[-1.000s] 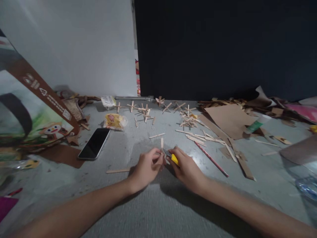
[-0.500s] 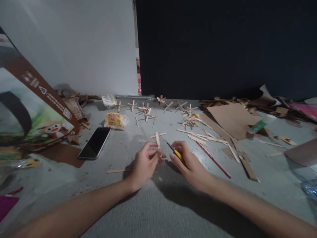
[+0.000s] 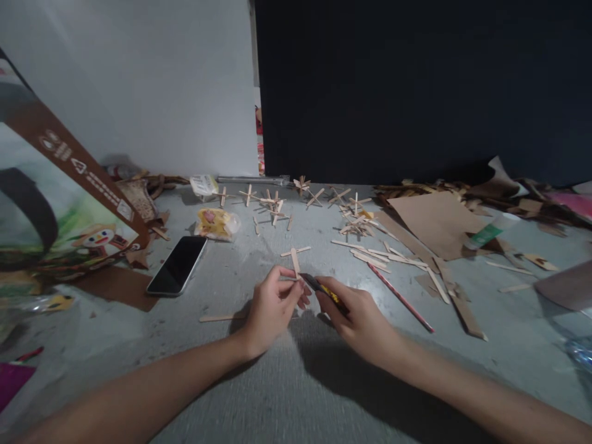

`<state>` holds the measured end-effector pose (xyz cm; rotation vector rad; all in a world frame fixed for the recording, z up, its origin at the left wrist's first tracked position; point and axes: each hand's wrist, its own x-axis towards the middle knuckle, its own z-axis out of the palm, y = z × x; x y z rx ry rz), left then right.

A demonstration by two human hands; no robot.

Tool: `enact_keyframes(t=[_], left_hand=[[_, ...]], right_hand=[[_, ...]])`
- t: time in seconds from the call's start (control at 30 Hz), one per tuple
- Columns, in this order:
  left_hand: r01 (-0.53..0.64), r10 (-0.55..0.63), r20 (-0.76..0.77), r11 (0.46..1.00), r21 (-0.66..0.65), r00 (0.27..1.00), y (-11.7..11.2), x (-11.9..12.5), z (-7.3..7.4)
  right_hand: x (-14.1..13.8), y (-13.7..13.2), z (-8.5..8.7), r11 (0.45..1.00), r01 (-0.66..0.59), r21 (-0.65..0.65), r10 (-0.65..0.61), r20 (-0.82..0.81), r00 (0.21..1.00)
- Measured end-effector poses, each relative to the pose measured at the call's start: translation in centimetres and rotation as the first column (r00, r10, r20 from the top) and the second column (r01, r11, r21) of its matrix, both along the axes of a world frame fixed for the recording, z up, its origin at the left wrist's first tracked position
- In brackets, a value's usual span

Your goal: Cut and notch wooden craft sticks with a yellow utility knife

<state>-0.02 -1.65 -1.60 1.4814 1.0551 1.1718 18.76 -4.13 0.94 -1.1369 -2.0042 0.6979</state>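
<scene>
The left hand [image 3: 272, 307] pinches a wooden stick [image 3: 295, 261], far end free, probably to steady it against the yellow-handled knife [image 3: 319, 285] gripped in the right hand [image 3: 358, 313]. Beyond the right hand, loose sticks [image 3: 370, 260] lie handily near; farther off, crossed sticks [image 3: 316, 197] seem set aside.

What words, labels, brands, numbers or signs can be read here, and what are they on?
No words, brands or numbers are readable.
Triangular sign, apparently recycling: on the printed bag.
Lettering beside it: too blurred.
White label by the pale panel: too small.
Green-and-white tube: too blurred.
Yellow-handled knife in the right hand: nothing readable.
</scene>
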Motion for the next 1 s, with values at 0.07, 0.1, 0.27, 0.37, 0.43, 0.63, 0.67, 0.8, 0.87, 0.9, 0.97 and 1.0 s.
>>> enact_keyframes(t=[0.07,0.1,0.27,0.37,0.43,0.63,0.67,0.8,0.87,0.9,0.97,1.0], left_hand=[[-0.004,0.004,-0.007,1.000,-0.001,1.000,-0.03,-0.02,-0.02],[-0.008,0.008,-0.014,1.000,0.003,1.000,-0.04,-0.02,-0.03],[-0.007,0.010,-0.086,0.999,0.036,0.996,0.00,-0.06,-0.27],[-0.012,0.020,-0.121,0.998,0.067,0.992,0.05,-0.07,-0.37],[-0.018,0.029,-0.139,0.996,0.082,0.990,0.04,-0.05,-0.28],[-0.028,0.047,-0.204,0.995,0.097,0.978,-0.12,-0.05,0.18],[-0.029,0.050,-0.215,0.995,0.096,0.975,-0.15,-0.07,0.23],[-0.024,0.052,-0.258,0.993,0.112,0.965,-0.30,-0.12,0.36],[-0.019,0.049,-0.267,0.993,0.114,0.962,-0.34,-0.10,0.40],[-0.016,0.045,-0.267,0.994,0.112,0.963,-0.34,-0.07,0.39],[-0.013,0.041,-0.267,0.994,0.105,0.963,-0.33,-0.03,0.34],[-0.015,0.043,-0.270,0.994,0.105,0.962,-0.33,-0.02,0.31]], right_hand=[[-0.05,-0.04,0.02,1.000,-0.002,-0.004,0.003,0.008,1.000],[-0.07,-0.06,0.02,1.000,0.000,-0.009,0.000,0.012,1.000],[-0.13,-0.09,0.02,0.999,0.017,-0.029,-0.016,0.035,0.999],[-0.10,-0.14,0.10,1.000,0.013,-0.023,-0.012,0.044,0.999],[-0.09,-0.18,0.19,1.000,0.000,-0.022,0.001,0.058,0.998],[-0.13,-0.36,0.37,1.000,-0.013,-0.022,0.015,0.095,0.995],[-0.15,-0.40,0.35,1.000,-0.012,-0.028,0.015,0.097,0.995],[-0.26,-0.59,0.21,0.999,-0.002,-0.033,0.006,0.108,0.994],[-0.30,-0.64,0.21,0.999,0.002,-0.037,0.002,0.108,0.994],[-0.31,-0.65,0.22,0.999,0.002,-0.041,0.002,0.104,0.995],[-0.33,-0.65,0.25,0.999,0.003,-0.049,0.001,0.093,0.996],[-0.33,-0.65,0.26,0.999,0.002,-0.051,0.002,0.092,0.996]])
